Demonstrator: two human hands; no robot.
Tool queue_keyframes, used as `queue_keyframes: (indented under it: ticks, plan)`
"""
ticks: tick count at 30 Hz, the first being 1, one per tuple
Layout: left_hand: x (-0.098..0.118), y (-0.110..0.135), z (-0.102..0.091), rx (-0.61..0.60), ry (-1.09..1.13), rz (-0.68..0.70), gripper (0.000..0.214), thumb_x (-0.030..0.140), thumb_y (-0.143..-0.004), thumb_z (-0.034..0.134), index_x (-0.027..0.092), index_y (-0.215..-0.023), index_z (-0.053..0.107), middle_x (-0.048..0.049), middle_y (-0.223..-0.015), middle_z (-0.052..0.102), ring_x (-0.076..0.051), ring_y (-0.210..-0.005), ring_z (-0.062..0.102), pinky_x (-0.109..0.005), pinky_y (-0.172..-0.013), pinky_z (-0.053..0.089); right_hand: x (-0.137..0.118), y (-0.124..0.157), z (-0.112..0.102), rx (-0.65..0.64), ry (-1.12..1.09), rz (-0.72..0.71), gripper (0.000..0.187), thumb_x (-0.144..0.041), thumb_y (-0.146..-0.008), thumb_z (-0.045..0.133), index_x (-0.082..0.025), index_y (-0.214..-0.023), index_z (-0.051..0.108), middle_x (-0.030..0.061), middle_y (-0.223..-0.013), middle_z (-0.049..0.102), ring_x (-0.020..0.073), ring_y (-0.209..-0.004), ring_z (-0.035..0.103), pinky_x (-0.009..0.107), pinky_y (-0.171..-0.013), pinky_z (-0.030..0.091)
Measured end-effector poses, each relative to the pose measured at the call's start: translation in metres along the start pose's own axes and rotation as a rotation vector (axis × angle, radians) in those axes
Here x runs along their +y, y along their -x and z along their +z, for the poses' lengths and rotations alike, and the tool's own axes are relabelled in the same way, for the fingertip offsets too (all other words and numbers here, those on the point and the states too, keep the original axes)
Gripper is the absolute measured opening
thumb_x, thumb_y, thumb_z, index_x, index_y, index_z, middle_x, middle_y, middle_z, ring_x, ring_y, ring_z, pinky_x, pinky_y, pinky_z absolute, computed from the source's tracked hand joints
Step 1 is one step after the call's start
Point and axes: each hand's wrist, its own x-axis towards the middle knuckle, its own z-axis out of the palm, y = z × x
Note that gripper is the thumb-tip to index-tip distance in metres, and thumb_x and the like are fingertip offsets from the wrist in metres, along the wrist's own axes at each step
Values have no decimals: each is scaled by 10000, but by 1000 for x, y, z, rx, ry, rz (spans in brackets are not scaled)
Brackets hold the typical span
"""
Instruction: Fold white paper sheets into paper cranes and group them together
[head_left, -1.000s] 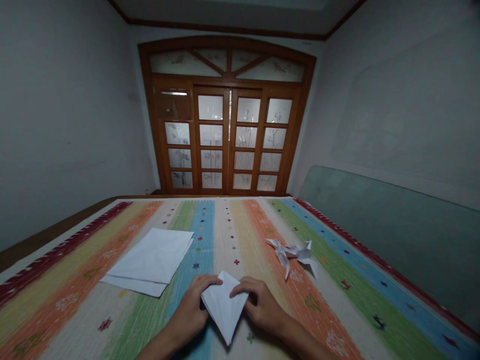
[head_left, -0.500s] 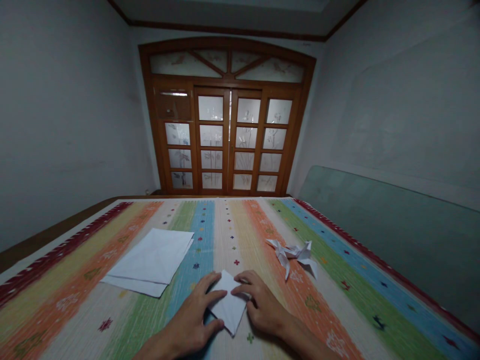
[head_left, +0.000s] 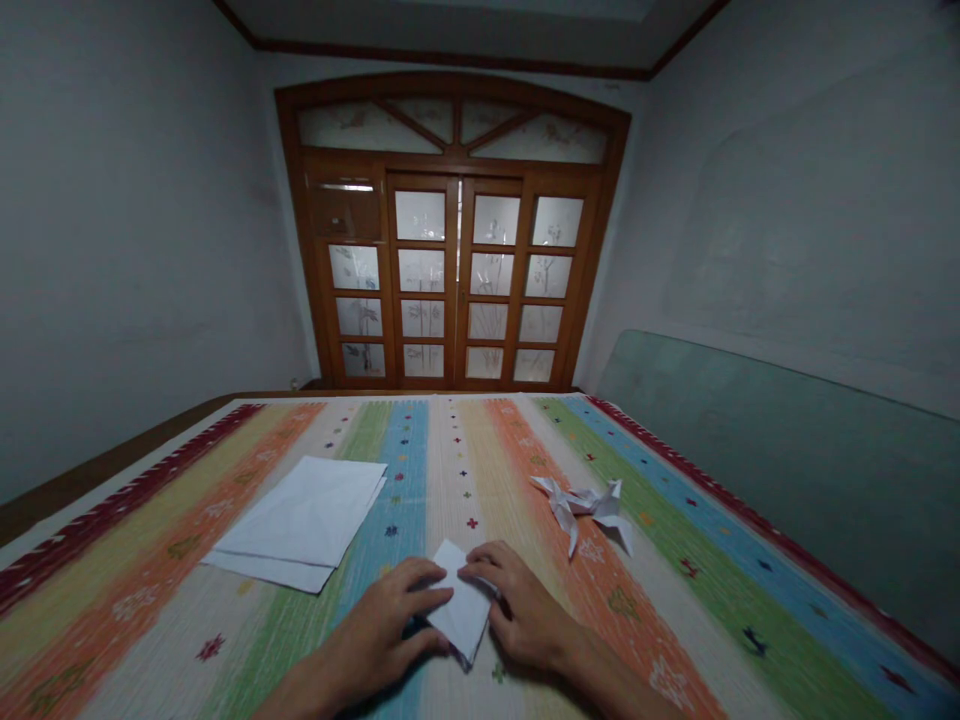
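A folded white paper (head_left: 465,610) lies on the striped cloth (head_left: 637,600) close to me. My left hand (head_left: 382,630) covers its left side, fingers stretched on top and thumb under the near edge. From the right, my right hand (head_left: 517,610) presses its fingertips onto the paper's upper right edge. Both hands hold the paper down flat.
A stack of white sheets (head_left: 307,520) lies to the left. Finished folded paper figures (head_left: 592,508) sit to the right on an orange stripe. A wooden glass-paned door (head_left: 450,285) stands beyond the surface, and a greenish panel (head_left: 787,470) leans on the right wall.
The paper, held up off the cloth a second ago, now lies pressed flat and looks smaller. My left fingers have spread over it.
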Motion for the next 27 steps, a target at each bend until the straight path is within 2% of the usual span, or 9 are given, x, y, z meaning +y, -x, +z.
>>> queue_keyframes:
  ticks: [6, 10, 17, 22, 27]
  plan:
    - [-4, 1, 2, 51, 6, -3, 296, 292, -944, 661, 309, -1234, 718, -86, -1315, 704, -277, -1235, 629, -473, -1075, 488, 1, 1, 1, 9, -34, 8, 555, 18, -767, 497, -197, -1252, 659, 126, -1231, 613, 249, -1177, 582, 435, -1051, 478]
    - [-7, 3, 2, 80, -9, 18, 287, 305, -929, 677, 292, -1212, 725, -93, -1301, 715, -284, -1227, 639, -484, -1072, 495, -1, 0, -2, 12, -47, 8, 478, -22, -828, 491, -195, -1238, 667, 123, -1219, 614, 244, -1172, 583, 428, -1054, 477]
    - [-7, 4, 4, 96, -19, 34, 288, 232, -904, 653, 286, -1177, 727, -85, -1302, 711, -277, -1230, 638, -474, -1062, 502, -6, -2, -6, -68, -4, 13, 668, 11, -647, 512, -194, -1270, 641, 117, -1267, 562, 258, -1211, 535, 430, -1078, 434]
    - [-10, 6, 7, 153, -19, 58, 314, 154, -873, 609, 258, -1146, 722, -86, -1274, 724, -260, -1224, 645, -450, -1060, 509, -4, -2, -4, -91, 5, 12, 606, -41, -692, 550, -189, -1274, 629, 120, -1273, 539, 257, -1216, 522, 410, -1087, 414]
    - [-5, 2, 8, 134, -37, 16, 370, 106, -833, 616, 273, -1134, 751, -80, -1267, 731, -264, -1205, 658, -439, -1048, 522, -3, -1, -5, -105, 11, 19, 574, -73, -729, 591, -203, -1287, 620, 115, -1287, 524, 265, -1239, 504, 414, -1100, 396]
